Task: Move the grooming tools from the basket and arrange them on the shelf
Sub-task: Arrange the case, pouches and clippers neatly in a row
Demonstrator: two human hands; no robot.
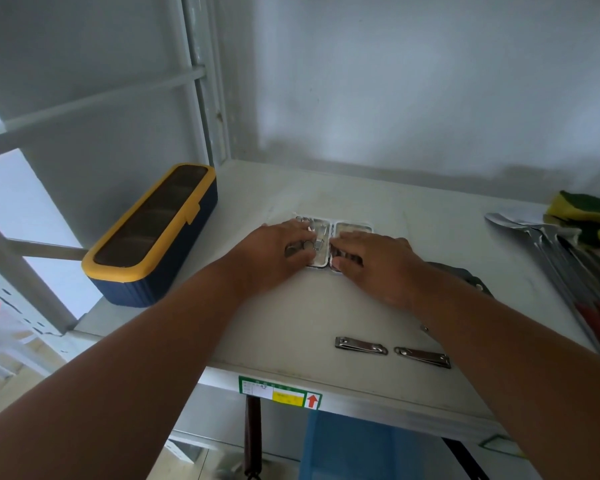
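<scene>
Two bare forearms reach in from the bottom corners, with no sleeves, watch, bracelet or gloves on them. The left hand (274, 252) and right hand (378, 263) wear no rings that show. Fingernails are short and unpainted where visible.

Navy ribbed box (149, 237) – yellow rim, silver nail clippers (361, 346), white shelf (291, 323), yellow-green sponge (584, 207)

You can read no words; the sticker (280, 391) on the shelf's (361, 306) front edge shows only a red up arrow (312, 400), its print blurred.
</scene>
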